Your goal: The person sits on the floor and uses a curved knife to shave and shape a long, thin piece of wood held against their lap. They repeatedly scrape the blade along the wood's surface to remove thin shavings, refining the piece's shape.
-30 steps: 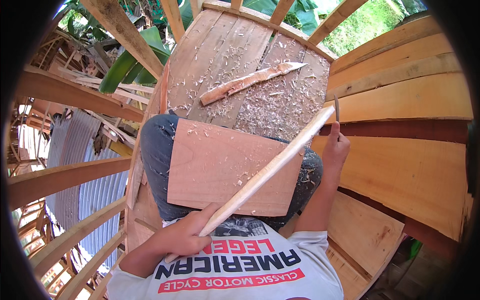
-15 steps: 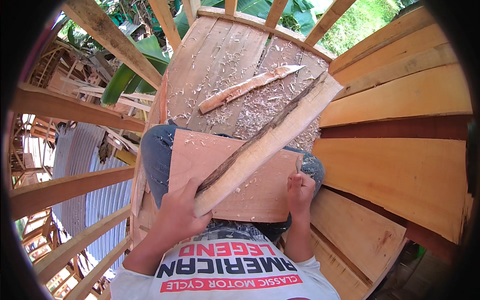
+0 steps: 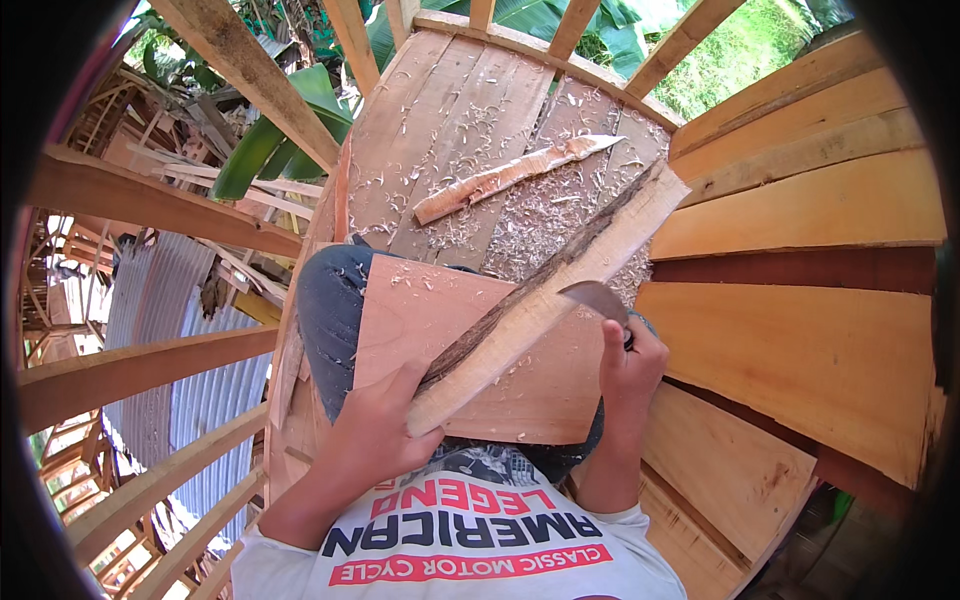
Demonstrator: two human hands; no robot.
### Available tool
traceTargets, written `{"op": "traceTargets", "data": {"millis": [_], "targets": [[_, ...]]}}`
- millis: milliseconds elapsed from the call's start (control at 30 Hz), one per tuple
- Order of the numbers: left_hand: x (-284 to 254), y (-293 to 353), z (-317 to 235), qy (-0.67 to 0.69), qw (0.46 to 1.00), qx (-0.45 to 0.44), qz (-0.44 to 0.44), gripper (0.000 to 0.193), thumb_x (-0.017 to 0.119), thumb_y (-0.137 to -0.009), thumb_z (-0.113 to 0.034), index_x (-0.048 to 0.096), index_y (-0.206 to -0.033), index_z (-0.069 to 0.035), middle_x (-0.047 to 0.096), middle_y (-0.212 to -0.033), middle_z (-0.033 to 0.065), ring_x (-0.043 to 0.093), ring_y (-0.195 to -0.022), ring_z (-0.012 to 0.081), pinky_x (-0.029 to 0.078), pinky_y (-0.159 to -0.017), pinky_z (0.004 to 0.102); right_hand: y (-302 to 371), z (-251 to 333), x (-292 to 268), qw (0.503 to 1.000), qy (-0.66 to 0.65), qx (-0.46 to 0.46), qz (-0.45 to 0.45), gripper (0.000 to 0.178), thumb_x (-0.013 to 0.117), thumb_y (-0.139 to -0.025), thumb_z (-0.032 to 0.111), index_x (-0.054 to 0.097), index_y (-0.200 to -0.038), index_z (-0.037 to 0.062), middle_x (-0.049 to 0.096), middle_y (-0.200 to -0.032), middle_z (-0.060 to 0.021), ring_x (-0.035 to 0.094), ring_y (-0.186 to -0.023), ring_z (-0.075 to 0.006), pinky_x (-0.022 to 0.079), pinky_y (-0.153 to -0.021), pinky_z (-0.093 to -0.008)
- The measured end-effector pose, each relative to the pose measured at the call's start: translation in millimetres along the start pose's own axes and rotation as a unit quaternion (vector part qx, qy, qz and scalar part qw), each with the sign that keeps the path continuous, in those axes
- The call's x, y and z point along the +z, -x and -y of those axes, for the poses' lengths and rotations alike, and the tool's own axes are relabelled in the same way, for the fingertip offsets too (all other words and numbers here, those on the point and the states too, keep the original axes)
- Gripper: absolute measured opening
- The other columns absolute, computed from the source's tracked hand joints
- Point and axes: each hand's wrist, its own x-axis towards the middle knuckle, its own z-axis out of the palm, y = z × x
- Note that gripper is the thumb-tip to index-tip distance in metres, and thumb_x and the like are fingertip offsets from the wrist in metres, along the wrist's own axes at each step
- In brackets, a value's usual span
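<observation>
My left hand (image 3: 385,425) is wrapped round the near end of a long piece of wood (image 3: 540,305) with dark bark along one edge. The wood slants up and away to the right, above a flat board (image 3: 400,310) lying across my lap. My right hand (image 3: 633,360) grips a curved-blade knife (image 3: 597,297) by its dark handle, mostly hidden in my fist. The blade points left, its tip at the right edge of the wood; I cannot tell if it cuts in.
A carved, pointed stick (image 3: 515,180) lies ahead on the plank floor (image 3: 400,110), among many shavings (image 3: 545,225). Wide planks (image 3: 790,350) line the right side. Wooden railing bars (image 3: 150,365) rise on the left, with corrugated metal sheets (image 3: 215,380) beyond them.
My right hand has moved up and right, turning the knife so its curved blade now shows against the wood. My left hand keeps its hold. The whole view has shifted slightly.
</observation>
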Motion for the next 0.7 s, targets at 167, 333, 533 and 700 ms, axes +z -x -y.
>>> {"op": "traceTargets", "data": {"millis": [167, 333, 533, 700], "targets": [[-4, 13, 17, -0.014, 1.0, 0.008, 0.017, 0.057, 0.072, -0.063, -0.015, 0.05, -0.113, -0.002, 0.062, -0.081, 0.0224, 0.062, -0.077, 0.0398, 0.05, -0.066, 0.0431, -27, -36, -38, 0.99, -0.017, 0.122, -0.073, 0.057, 0.048, -0.095, 0.046, 0.034, -0.063, 0.0009, 0.028, -0.054, -0.0001, 0.029, -0.052, -0.0119, 0.023, -0.047, -0.033], [3, 11, 24, -0.017, 0.999, -0.029, -0.003, 0.054, 0.07, -0.062, -0.014, 0.05, -0.111, -0.003, 0.061, -0.081, 0.0225, 0.062, -0.077, 0.0405, 0.049, -0.066, 0.0422, 3, 7, -33, 0.993, -0.056, 0.026, 0.1, 0.056, 0.056, -0.09, 0.048, 0.045, -0.065, -0.0006, 0.034, -0.051, -0.0121, 0.036, -0.047, -0.0188, 0.031, -0.046, -0.0355], [-1, 6, 14, 0.014, 0.999, 0.018, 0.025, 0.059, 0.073, -0.064, -0.014, 0.047, -0.116, -0.001, 0.061, -0.085, 0.0213, 0.062, -0.08, 0.0386, 0.05, -0.068, 0.0428, 18, 26, -9, 0.993, 0.019, -0.028, 0.113, 0.051, 0.063, -0.082, 0.049, 0.053, -0.067, 0.0008, 0.047, -0.057, -0.0186, 0.05, -0.055, -0.0389, 0.039, -0.049, -0.0396], [-4, 8, 16, 0.014, 0.999, 0.026, 0.018, 0.057, 0.072, -0.065, -0.012, 0.047, -0.115, -0.001, 0.06, -0.087, 0.0208, 0.062, -0.081, 0.0381, 0.05, -0.068, 0.0424, 4, 28, -12, 0.995, 0.059, -0.025, 0.072, 0.055, 0.06, -0.083, 0.053, 0.052, -0.066, 0.001, 0.048, -0.059, -0.019, 0.048, -0.056, -0.0403, 0.039, -0.049, -0.0401]]}}
